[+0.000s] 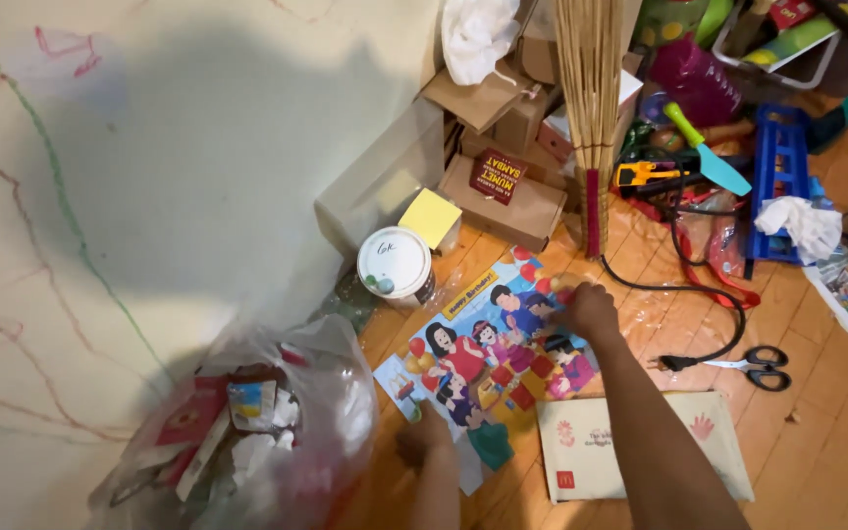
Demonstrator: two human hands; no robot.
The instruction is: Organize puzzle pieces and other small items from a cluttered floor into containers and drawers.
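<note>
Both hands on a colourful cartoon poster lying flat on the wooden floor.

We place the right hand (589,310) on the far right edge of the poster (488,358), fingers curled onto the paper; the left hand (422,439) rests at its near left corner, and we cannot tell its finger state. A clear rubbish bag (247,432) sits left, scissors (760,365) right, a paper bag (596,447) near.

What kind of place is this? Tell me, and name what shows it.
Probably a lived-in home, a cluttered corner of a room with children: crayon scribbles on the wall, a cartoon party poster under both hands on the wooden floor, and piled cardboard boxes.
</note>
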